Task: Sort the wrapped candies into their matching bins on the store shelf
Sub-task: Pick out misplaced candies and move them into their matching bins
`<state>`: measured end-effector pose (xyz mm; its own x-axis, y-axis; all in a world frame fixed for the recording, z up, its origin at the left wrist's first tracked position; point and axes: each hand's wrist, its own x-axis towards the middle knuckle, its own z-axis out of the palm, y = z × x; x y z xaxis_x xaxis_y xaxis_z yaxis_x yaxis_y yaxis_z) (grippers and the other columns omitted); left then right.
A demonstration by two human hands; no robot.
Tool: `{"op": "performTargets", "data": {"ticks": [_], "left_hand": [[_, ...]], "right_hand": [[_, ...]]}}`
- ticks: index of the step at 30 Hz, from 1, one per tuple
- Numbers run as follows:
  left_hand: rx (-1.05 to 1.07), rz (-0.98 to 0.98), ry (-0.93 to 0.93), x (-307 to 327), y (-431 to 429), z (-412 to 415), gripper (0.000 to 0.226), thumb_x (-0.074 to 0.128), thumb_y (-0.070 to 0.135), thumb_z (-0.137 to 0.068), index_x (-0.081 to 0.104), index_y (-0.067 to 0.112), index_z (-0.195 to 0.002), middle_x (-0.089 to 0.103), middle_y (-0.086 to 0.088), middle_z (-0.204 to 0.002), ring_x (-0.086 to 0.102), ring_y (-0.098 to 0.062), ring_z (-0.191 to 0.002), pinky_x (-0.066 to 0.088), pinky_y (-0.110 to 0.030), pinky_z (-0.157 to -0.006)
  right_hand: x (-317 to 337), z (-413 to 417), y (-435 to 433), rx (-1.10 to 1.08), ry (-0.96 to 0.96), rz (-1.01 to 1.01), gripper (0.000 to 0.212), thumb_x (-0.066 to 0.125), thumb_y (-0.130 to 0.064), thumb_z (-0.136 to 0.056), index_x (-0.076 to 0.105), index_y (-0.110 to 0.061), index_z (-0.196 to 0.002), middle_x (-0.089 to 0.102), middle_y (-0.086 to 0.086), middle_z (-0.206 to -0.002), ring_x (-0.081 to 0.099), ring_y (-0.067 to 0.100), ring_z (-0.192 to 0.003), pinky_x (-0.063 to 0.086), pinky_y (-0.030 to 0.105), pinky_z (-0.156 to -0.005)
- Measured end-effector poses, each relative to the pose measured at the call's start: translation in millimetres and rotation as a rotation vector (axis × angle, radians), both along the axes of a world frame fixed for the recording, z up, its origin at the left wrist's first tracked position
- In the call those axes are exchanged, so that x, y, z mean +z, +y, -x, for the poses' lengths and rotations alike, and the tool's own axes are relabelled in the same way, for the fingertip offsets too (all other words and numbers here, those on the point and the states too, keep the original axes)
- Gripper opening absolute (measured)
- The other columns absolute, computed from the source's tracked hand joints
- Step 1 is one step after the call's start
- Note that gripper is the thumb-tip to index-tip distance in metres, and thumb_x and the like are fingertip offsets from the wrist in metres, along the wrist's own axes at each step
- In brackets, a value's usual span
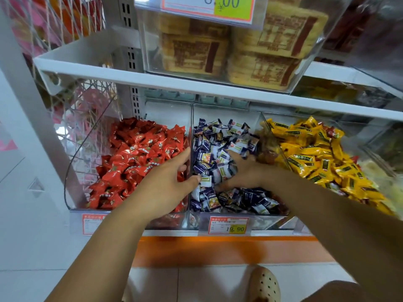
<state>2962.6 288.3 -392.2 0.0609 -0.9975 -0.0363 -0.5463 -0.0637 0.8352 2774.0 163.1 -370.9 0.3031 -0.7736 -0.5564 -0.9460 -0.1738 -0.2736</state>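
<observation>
A stray yellow-wrapped candy (207, 157) lies in the middle bin (268, 221) at frame centre, just left of the right hand (244, 171), whose fingers are buried in wrappers, so I cannot tell its grip. The left hand (168, 182), fingers straight, straddles the divider (192, 127).

The fingertips of the right grip (242, 171) are buried among the blue and white candies (209, 153) of the middle bin (268, 222), so it is not possible to see if they hold one. Just beside it, at the wall of the yellow bin (283, 162), a brown-red patch (267, 154) is blurred by motion and cannot be identified. The left forearm (122, 219) covers most of the price label (92, 224) of the red bin (76, 211). On the middle label (227, 225) only 19.90 is readable; the rest is too small. The upper price tag (209, 5) is cut by the top edge, the shoe (265, 284) by the bottom edge. The bin at the far right (383, 182) is blurred.
</observation>
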Motion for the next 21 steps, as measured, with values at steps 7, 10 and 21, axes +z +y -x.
{"op": "performTargets", "data": {"ticks": [7,10,21], "left_hand": [[0.019,-0.001,0.014,4.1,2.9,1.1,0.071,0.059,0.044,-0.089,0.020,0.049,-0.147,0.036,0.029,-0.143,0.035,0.012,-0.127,0.029,-0.020,-0.103],[0.030,0.009,0.037,7.7,4.3,4.0,0.067,0.060,0.036,-0.091,0.023,0.048,-0.146,0.033,0.048,-0.123,0.031,0.036,-0.099,0.029,-0.004,-0.085],[-0.016,0.015,0.126,7.3,2.6,2.9,0.069,0.061,0.046,-0.078,0.033,0.054,-0.140,0.045,0.035,-0.136,0.039,0.013,-0.127,0.027,-0.033,-0.115]], "right_hand": [[-42.4,5.8,24.2,0.076,-0.327,0.212,0.078,0.060,-0.054,-0.086,0.025,-0.024,-0.150,0.000,-0.010,-0.159,0.022,0.026,-0.143,0.031,0.041,-0.112],[-37.6,11.5,33.3,0.141,-0.455,0.127,0.073,0.055,-0.062,-0.085,0.026,-0.039,-0.148,0.001,-0.022,-0.157,0.015,0.017,-0.146,0.027,0.047,-0.114],[-30.5,-16.7,-0.6,-0.336,-0.279,0.178,0.090,0.041,-0.078,-0.081,-0.002,-0.041,-0.151,-0.013,0.010,-0.160,-0.009,0.038,-0.145,0.014,0.052,-0.115]]}}
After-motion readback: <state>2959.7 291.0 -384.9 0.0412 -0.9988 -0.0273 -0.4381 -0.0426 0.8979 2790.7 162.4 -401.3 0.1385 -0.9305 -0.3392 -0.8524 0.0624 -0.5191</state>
